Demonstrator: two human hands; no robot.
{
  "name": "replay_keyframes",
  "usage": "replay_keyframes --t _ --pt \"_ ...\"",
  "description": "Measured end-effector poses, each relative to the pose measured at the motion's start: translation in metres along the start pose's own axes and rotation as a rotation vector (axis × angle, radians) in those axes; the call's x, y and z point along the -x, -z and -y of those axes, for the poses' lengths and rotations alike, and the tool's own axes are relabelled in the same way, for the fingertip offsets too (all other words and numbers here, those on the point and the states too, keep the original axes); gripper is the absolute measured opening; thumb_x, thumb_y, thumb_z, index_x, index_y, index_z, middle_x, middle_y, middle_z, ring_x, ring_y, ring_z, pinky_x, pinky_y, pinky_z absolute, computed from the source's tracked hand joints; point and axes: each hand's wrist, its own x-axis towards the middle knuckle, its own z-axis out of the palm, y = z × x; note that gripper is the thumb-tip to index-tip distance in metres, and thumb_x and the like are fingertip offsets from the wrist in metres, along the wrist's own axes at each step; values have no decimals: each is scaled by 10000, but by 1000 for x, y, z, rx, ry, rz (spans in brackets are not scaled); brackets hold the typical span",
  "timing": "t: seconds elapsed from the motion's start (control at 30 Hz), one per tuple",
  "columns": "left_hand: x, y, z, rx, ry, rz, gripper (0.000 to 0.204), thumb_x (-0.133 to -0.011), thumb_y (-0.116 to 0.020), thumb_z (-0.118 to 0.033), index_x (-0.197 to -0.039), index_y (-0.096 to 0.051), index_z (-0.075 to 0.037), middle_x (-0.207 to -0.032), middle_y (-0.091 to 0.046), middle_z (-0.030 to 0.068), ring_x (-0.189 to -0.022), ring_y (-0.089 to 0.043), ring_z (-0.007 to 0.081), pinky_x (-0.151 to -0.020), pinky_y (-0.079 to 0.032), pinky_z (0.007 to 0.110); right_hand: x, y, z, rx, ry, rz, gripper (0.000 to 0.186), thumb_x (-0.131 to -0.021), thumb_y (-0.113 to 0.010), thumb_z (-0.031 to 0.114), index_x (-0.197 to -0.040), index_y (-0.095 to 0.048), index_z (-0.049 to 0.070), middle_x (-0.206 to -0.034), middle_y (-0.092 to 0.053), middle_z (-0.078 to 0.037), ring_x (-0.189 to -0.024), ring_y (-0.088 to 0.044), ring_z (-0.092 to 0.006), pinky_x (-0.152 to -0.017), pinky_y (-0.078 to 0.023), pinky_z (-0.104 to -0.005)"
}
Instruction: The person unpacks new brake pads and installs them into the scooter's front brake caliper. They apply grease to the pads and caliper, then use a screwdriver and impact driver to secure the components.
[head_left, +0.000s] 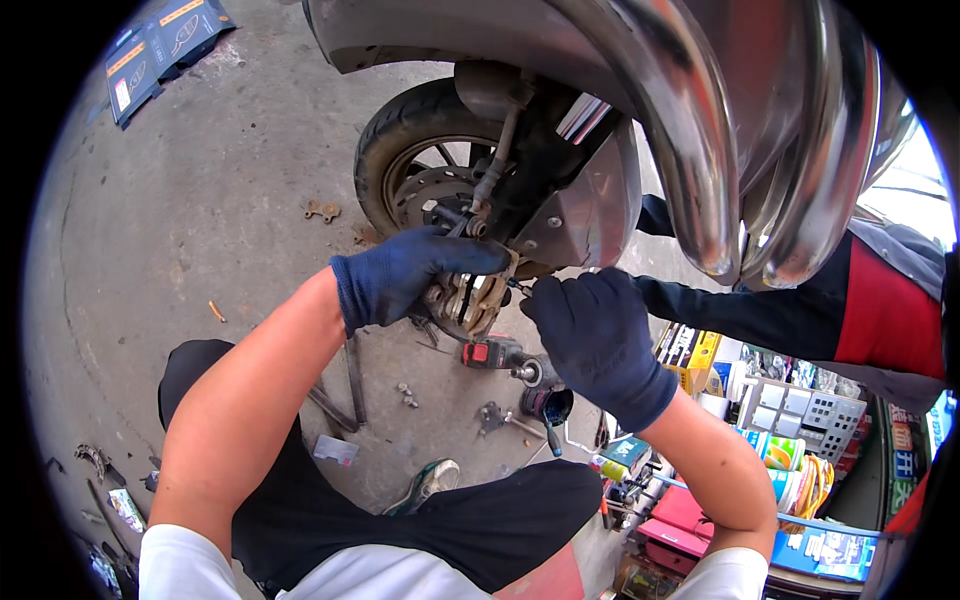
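Both gloved hands work at the brake caliper [470, 300], which sits just below the hub of the scooter wheel [420, 165]. The left hand [405, 275] is curled over the caliper's top, fingers closed around it. The right hand [595, 335] is closed into a loose fist just beside it, pinching a thin tool whose tip touches the caliper; the tool itself is mostly hidden. A chrome exhaust pipe [700, 150] hangs over the work and blocks the view above. On the concrete floor [200, 220] below lie a red power tool [495, 352], loose bolts [405, 393] and two small brake pads [322, 210]. Another person's dark sleeve [720, 310] reaches in from the right.
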Motion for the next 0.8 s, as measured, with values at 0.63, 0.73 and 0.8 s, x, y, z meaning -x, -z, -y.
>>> replay_keyframes --t 0.63,0.73,0.8 --pt "4 5 -8 -61 40 23 407 -893 -673 -201 -1227 -599 22 -1140 -672 120 -978 -677 200 -840 -571 349 3 -19 7 -332 -219 -50 94 -807 -625 81 -885 -588 46 -734 -538 -84 -677 -557 -243 -604 -424 -359" --pt "6 9 -8 1 32 76 388 -913 -651 -206 -1221 -603 24 -1158 -666 111 -991 -670 187 -863 -562 337 -4 -5 0 1 51 -69 214 -692 -635 84 -902 -594 68 -707 -452 -51 -673 -516 -217 -640 -407 -341" --pt "6 10 -8 -1 -3 90 372 -932 -629 -208 -1222 -604 22 -1167 -664 96 -1009 -659 167 -888 -549 320 -8 5 0 105 133 -99 242 -663 -641 82 -900 -603 54 -710 -443 -48 -664 -506 -209 -628 -407 -342"
